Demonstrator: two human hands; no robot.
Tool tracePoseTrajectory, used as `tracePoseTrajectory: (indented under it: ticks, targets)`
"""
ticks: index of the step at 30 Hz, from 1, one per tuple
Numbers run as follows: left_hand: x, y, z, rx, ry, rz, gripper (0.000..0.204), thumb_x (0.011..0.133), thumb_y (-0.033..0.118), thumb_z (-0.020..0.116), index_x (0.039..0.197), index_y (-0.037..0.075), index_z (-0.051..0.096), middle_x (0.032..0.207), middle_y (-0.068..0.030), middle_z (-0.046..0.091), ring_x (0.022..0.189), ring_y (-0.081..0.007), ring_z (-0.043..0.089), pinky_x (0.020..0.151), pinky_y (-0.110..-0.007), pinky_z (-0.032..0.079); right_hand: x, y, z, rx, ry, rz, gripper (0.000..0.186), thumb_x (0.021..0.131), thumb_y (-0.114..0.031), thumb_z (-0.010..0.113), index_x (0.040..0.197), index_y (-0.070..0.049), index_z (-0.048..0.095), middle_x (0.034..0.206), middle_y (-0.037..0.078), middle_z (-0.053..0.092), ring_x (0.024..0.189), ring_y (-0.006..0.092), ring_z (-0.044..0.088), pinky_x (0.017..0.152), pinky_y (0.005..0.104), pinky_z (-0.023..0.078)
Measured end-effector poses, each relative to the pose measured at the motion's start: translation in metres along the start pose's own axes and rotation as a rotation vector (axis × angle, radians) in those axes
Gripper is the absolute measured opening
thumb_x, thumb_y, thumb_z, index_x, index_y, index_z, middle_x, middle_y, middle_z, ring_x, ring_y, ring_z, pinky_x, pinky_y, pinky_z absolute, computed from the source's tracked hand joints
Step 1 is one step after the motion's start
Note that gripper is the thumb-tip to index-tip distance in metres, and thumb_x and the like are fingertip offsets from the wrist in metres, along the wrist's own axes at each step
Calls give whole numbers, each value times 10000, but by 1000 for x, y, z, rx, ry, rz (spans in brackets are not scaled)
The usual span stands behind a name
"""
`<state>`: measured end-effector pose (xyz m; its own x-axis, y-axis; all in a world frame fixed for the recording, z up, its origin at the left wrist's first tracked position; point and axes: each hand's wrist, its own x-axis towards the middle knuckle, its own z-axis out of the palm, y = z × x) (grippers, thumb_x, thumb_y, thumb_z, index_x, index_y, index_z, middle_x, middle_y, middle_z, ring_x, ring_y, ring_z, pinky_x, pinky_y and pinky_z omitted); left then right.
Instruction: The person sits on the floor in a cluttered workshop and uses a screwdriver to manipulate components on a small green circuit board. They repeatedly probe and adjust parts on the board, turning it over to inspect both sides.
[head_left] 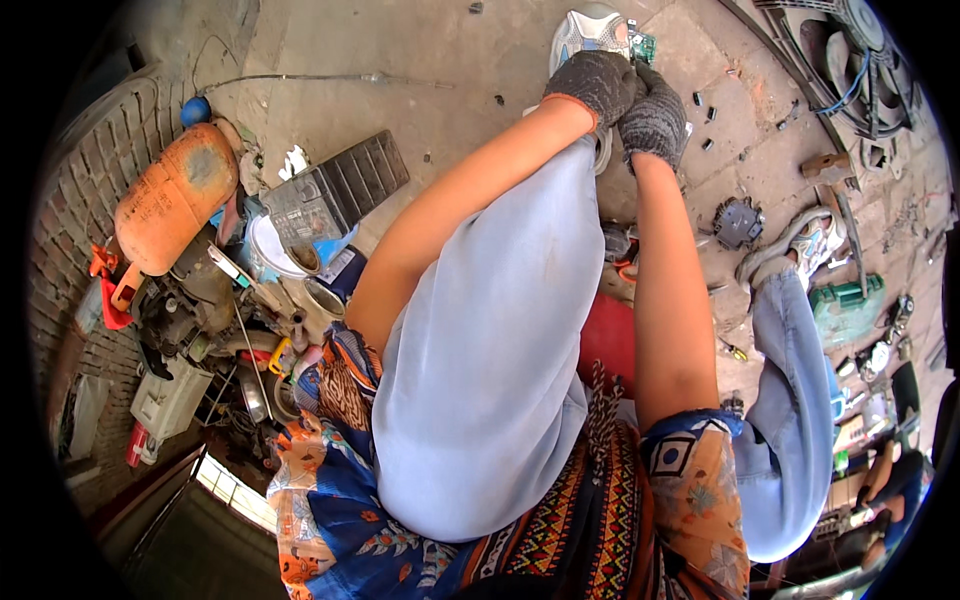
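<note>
Both of my hands wear dark grey knitted gloves and meet at the top, beside my left shoe [590, 32]. My left hand [592, 84] is closed, its fingers curled against a small green circuit board [643, 46] that shows just beyond them. My right hand [655, 122] presses in from the right, its fingers closed near the same board. Whatever lies between the right fingertips is hidden. Small black parts [711, 113] are scattered on the ground to the right of my right hand.
A hammer [826, 168] and a dark round motor part [738, 222] lie to the right, near my other shoe [815, 240] and a green case [848, 305]. On the left are an orange tank [178, 198], a black compartment tray [350, 180] and piled scrap. Cables [850, 95] coil at upper right.
</note>
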<state>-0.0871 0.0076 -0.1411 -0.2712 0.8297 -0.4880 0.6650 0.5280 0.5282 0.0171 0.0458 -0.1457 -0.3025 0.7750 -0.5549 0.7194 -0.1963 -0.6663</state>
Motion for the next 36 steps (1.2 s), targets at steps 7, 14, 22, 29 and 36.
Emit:
tracePoseTrajectory:
  ticks: [7, 14, 22, 29, 36]
  targets:
    - [0, 3, -1, -31, -11, -28, 380, 837, 389, 467, 940, 94, 683, 978, -173, 641, 887, -348, 606, 814, -436, 460, 8, 9, 6, -13, 23, 15, 349, 858, -245, 538, 1157, -81, 612, 1090, 214, 618, 1028, 342, 590, 890, 393, 442]
    - [5, 2, 9, -45, 24, -30, 361, 833, 367, 471, 947, 99, 683, 1008, -171, 635, 914, -339, 605, 830, -433, 461, 10, 10, 1, -43, 58, -20, 345, 872, -228, 506, 1169, -81, 603, 1114, 205, 611, 1041, 338, 585, 897, 394, 443]
    - [13, 2, 9, -3, 76, -40, 359, 823, 347, 467, 910, 78, 688, 919, -181, 650, 858, -352, 615, 792, -434, 475, 11, 5, 2, -87, 44, 19, 431, 814, -318, 587, 1176, -84, 599, 1106, 196, 617, 1043, 339, 583, 893, 395, 444]
    - [20, -8, 14, 12, 80, 19, 352, 814, 364, 489, 929, 96, 686, 965, -169, 644, 882, -354, 605, 796, -436, 468, 9, -8, -5, -147, -12, 2, 441, 833, -297, 582, 1221, -89, 564, 1106, 187, 622, 1029, 330, 592, 868, 387, 452]
    - [16, -7, 10, -108, 150, 17, 366, 805, 353, 492, 859, 51, 691, 905, -207, 643, 833, -365, 617, 784, -432, 479, 30, 6, 8, -137, -11, 82, 382, 837, -243, 540, 1169, -63, 601, 1102, 188, 623, 1019, 341, 595, 892, 406, 447]
